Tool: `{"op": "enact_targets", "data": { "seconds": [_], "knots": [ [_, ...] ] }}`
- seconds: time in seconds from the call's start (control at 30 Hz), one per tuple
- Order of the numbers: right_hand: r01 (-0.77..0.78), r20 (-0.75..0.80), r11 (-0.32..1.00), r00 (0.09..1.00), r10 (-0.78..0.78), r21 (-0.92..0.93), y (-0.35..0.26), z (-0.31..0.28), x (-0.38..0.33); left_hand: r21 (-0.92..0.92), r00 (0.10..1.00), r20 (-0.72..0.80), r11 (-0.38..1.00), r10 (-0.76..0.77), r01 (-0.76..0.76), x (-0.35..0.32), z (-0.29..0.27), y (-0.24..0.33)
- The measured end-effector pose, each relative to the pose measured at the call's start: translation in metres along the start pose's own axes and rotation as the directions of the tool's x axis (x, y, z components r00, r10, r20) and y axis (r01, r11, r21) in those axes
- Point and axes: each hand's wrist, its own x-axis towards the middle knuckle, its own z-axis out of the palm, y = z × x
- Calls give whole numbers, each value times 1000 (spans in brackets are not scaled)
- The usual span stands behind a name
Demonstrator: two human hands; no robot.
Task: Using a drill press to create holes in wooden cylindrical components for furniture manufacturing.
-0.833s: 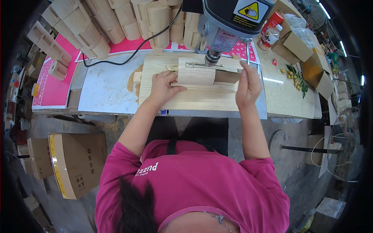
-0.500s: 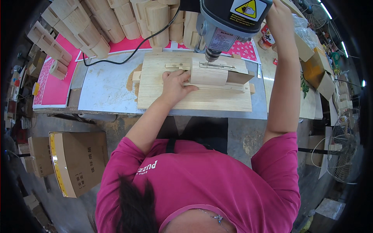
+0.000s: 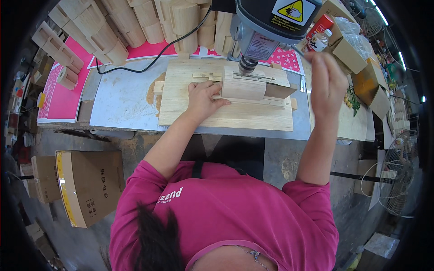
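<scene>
The right hand [image 3: 329,86] has dropped from up beside the drill [image 3: 271,27] to the end of its lever [image 3: 297,49]; half a second ago it was far higher. Its fingers are curled in, but they're blurred, and I can't tell from here whether they close round the lever. The wooden block [image 3: 244,86] hasn't budged since then, though shortly before that it sat further left. It lies on its side on the flat board [image 3: 194,118], its slotted top below the chuck [image 3: 247,65]. I'd take that to mean the block is settled and attention is on the lever.

The left hand [image 3: 203,99] stays at the block's left end, fingers bent against it and thumb stretched forward; whether it grips, I can't tell.

At the right rear, 1 open carton [image 3: 347,53] holds a clear plastic bag [image 3: 350,30]. Just beside stand a clear bottle [image 3: 318,41] and a red can [image 3: 321,23]. The big floor box [image 3: 92,187] doesn't show its contents.
</scene>
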Motion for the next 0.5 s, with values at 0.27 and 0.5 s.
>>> {"op": "enact_targets", "data": {
  "seconds": [0.27, 0.5],
  "knots": [
    [23, -168, 982, 986, 10, 190, 34, 45, -65, -4, 1000, -17, 1000, -10, 10, 1, 0, 2],
    [185, -211, 953, 968, -135, 239, 66, 78, -81, 9, 1000, -31, 1000, 1, -1, 1, 1, 1]
  ]
}}
